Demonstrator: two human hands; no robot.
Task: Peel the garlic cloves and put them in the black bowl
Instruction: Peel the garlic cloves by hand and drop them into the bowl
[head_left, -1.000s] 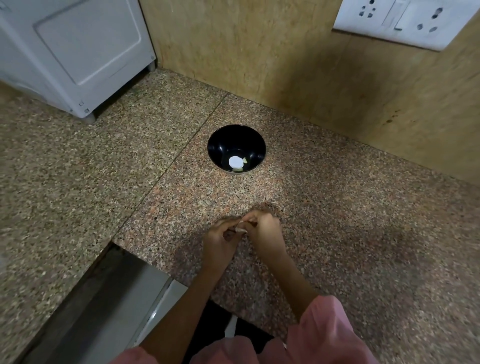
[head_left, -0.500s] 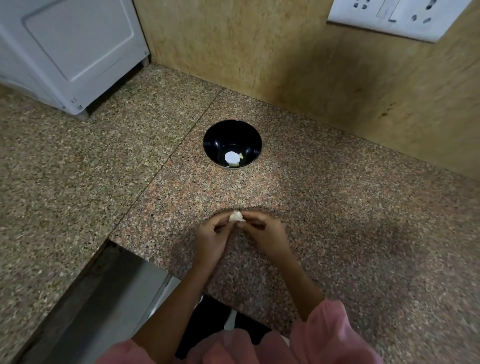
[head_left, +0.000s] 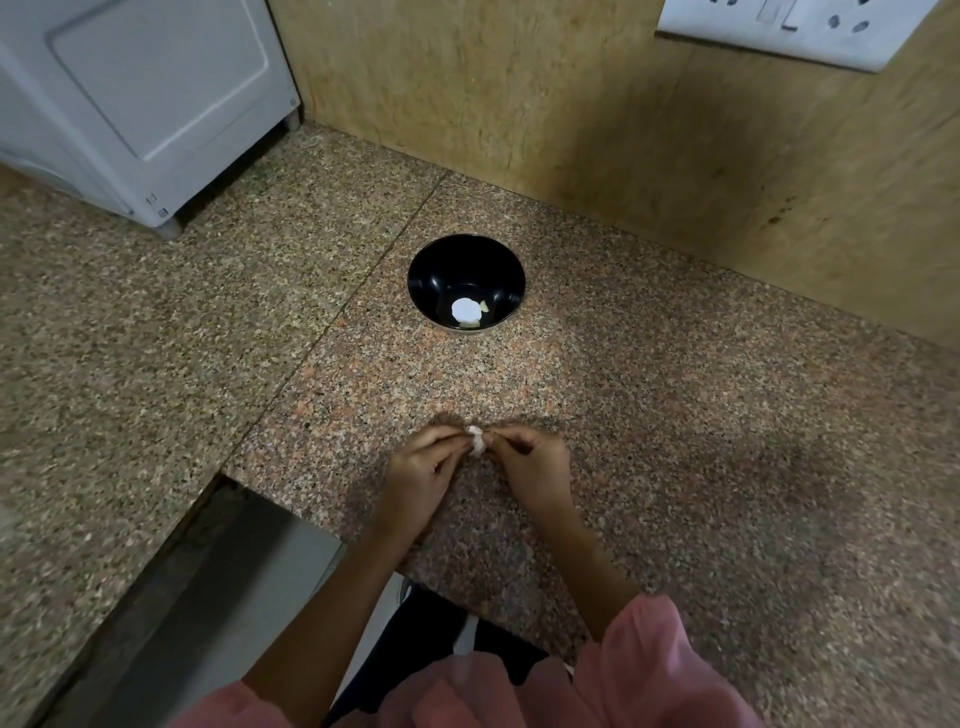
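Small pale garlic clove (head_left: 476, 440) between left hand (head_left: 418, 475) and right hand (head_left: 535, 470)

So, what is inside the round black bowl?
The black bowl holds a white round blob and small yellowish bits; its near rim hides the wall below it.

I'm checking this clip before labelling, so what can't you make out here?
Head view.
Hidden: garlic clove, mostly covered by fingertips of the left hand and right hand; remaining skin unclear.
Too small: pale pieces in the black bowl, glary, uncountable.
Cut off: socket plate, white appliance, by frame edges.
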